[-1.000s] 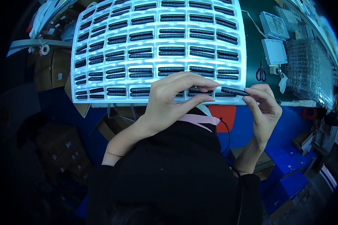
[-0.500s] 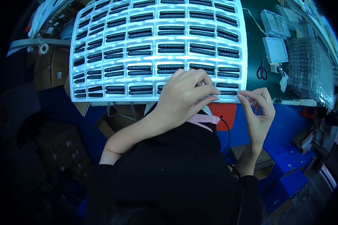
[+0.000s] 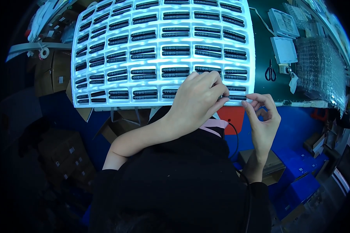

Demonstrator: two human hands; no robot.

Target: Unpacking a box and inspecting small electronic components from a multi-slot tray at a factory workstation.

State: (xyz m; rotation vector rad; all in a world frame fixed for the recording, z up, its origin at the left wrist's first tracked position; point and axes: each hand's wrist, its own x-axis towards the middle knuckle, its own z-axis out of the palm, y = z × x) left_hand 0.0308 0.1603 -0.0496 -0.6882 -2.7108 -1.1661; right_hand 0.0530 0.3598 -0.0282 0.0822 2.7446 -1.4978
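A white moulded tray (image 3: pixel 144 101) fills the far middle, its rows of compartments holding slim black pen-shaped rods, mostly in pairs. At its near right corner, one black rod (image 3: pixel 236 98) lies level along the front rim. My left hand (image 3: pixel 198 95) reaches across and pinches the rod's left end between thumb and fingers. My right hand (image 3: pixel 265 110) has its thumb and index fingertip at the right end, closed around the tip; the other fingers curl. Behind this rod, a second black rod (image 3: pixel 235 88) lies in the corner compartment. My left hand hides part of the neighbouring compartments.
Right of the tray, the green tabletop (image 3: pixel 262 87) bears black scissors (image 3: pixel 270 73), a white box (image 3: pixel 284 50) and a stack of clear plastic trays (image 3: pixel 321 70). Cardboard boxes (image 3: pixel 50 75) stand at the left. Blue bins (image 3: pixel 299 194) sit low at the right.
My left fingers have closed on the rod's left end. The rod has shifted slightly toward me, onto the tray's front rim. My right hand has moved a little left, to its other end.
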